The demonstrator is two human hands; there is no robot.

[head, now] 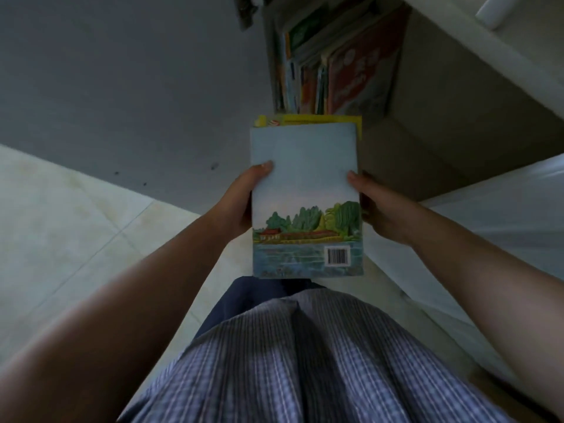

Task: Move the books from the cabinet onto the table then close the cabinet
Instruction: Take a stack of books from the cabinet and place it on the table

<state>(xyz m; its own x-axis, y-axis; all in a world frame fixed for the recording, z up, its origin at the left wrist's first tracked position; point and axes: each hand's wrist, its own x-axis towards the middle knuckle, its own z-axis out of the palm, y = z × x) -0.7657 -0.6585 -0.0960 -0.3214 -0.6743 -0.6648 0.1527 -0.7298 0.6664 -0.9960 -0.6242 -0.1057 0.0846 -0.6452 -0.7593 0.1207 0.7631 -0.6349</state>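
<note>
A pale tiled floor (61, 227) meets a grey wall (122, 87) at the left, and an open cabinet (433, 123) stands ahead and to the right, seen from above by the head camera. Inside the cabinet a row of books (332, 65) stands upright, leaning, spines and covers in orange, yellow and green; the largest has a red-orange cover facing right. Their titles are too blurred to read.

In front of the cabinet, over the floor, a person holds a small stack (306, 196) of books out from the body with both hands. The top book shows its back cover: a pale blue sky, green trees, low red-roofed buildings along water, and a barcode at the lower right. A yellow book (317, 120) lies under it, its edge showing along the far side and the right.

The left hand (241, 203) grips the stack's left edge, thumb pressed on the blue cover, fingers hidden beneath. The right hand (375, 206) grips the right edge in the same way, thumb on top. Both grips are closed on the stack.

Below the stack are a blue checked shirt (305, 361) and a patch of dark blue cloth. At the upper right, a white handle (494, 10) sits on a pale panel.
</note>
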